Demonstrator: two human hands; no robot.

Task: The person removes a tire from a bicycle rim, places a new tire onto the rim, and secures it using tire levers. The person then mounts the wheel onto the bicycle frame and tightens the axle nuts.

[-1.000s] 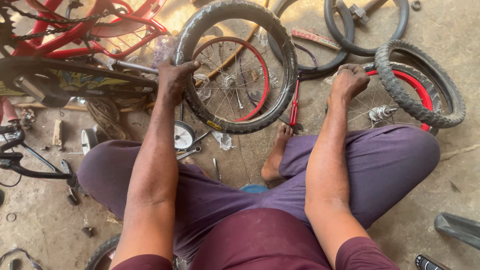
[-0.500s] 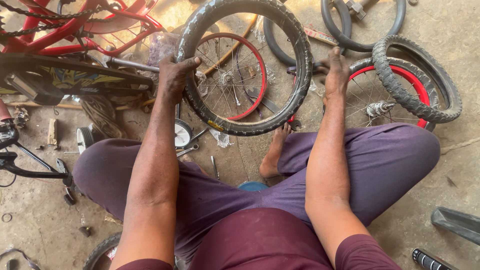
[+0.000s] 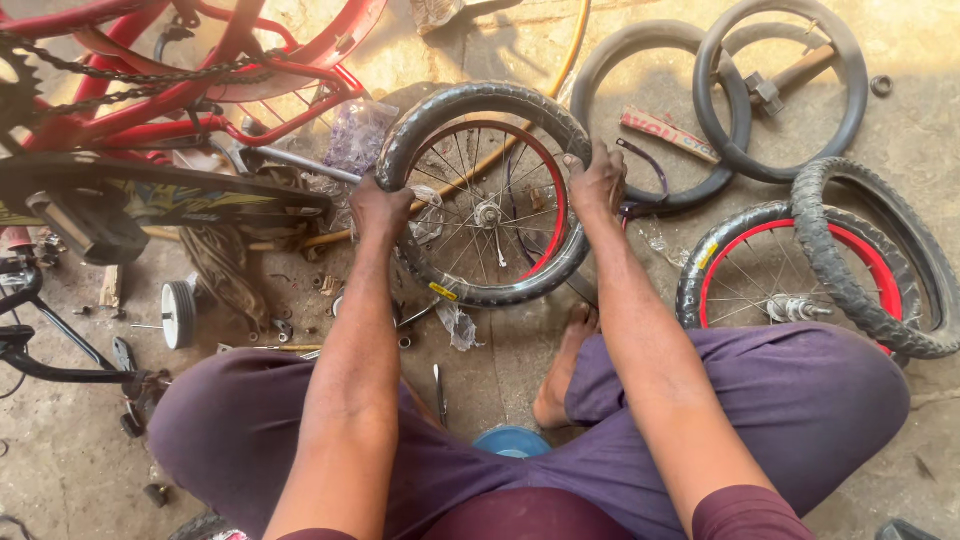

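Hands, left hand [image 3: 378, 208] and right hand [image 3: 597, 183], grip opposite edges of the wheel [image 3: 488, 195].

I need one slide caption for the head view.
Both hands, left and right, grip a small spoked wheel over the floor.

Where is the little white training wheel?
In the head view, the small white training wheel lies on the concrete floor at the left, below the red bicycle frame and left of the left hand.

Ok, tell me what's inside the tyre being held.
Inside the tyre, gripped by the left hand and right hand, sits a red rim with spokes and hub. Whether a tube lies within the tyre is hidden.
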